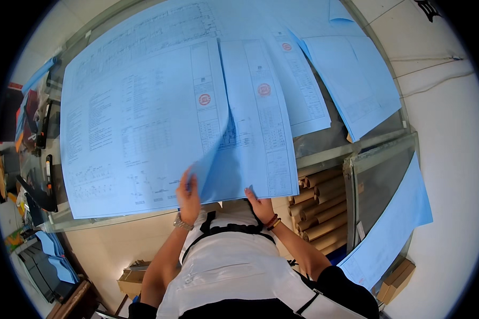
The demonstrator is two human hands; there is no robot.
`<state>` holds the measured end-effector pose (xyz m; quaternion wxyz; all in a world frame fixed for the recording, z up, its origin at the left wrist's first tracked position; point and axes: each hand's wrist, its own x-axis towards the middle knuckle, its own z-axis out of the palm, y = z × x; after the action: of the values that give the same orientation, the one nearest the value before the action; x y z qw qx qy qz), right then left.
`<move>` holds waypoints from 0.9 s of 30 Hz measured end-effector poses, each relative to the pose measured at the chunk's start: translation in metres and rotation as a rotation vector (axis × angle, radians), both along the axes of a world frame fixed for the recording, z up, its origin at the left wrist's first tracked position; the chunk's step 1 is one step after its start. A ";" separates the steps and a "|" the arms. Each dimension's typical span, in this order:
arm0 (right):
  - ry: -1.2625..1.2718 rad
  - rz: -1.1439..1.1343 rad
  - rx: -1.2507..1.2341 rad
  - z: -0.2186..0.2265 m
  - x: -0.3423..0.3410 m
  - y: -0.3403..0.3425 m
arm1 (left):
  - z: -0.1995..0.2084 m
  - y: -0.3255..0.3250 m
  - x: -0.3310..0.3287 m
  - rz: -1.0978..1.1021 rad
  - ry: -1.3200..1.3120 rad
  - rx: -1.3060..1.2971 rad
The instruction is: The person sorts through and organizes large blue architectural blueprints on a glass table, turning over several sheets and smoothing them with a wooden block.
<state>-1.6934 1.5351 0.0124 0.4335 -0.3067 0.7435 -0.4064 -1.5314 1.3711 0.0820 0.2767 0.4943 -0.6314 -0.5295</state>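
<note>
Large blue drawing sheets with printed line work and red round stamps cover the glass-topped table. My left hand [189,198], with a metal watch at its wrist, is closed on the lower right corner of the left sheet [143,122], which curls up there. Under and beside it lies a second sheet [266,143]. My right hand [259,206], with beaded bracelets, grips that sheet's near edge, thumb on top and fingers hidden below. Farther right are a third sheet [303,101] and a folded sheet [351,80].
Brown cardboard rolls [324,212] fill a space under the table at right. Beside them a blue sheet [394,223] hangs over a glass-topped edge. A black stapler-like tool [40,194] lies at the left edge. Cardboard boxes [396,279] stand on the floor.
</note>
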 end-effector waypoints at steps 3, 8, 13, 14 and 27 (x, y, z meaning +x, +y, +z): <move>0.292 0.204 -0.303 0.008 0.006 -0.009 | 0.017 0.002 0.018 0.283 0.205 -0.112; 0.532 0.488 -0.219 0.035 0.001 -0.044 | 0.048 0.018 0.038 0.188 0.080 -0.402; 0.618 0.554 -0.069 0.041 0.009 -0.050 | 0.057 0.019 0.028 -0.272 0.075 -0.517; 0.613 0.543 -0.071 0.038 0.009 -0.049 | 0.057 0.016 0.025 -0.384 0.086 -0.496; -0.314 -0.203 -0.173 0.016 -0.011 -0.029 | -0.014 0.012 -0.006 -0.932 -0.567 -0.467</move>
<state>-1.7039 1.5059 0.0285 0.4728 -0.1993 0.6562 -0.5533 -1.5378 1.3832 0.0680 -0.0629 0.2129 -0.9311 -0.2895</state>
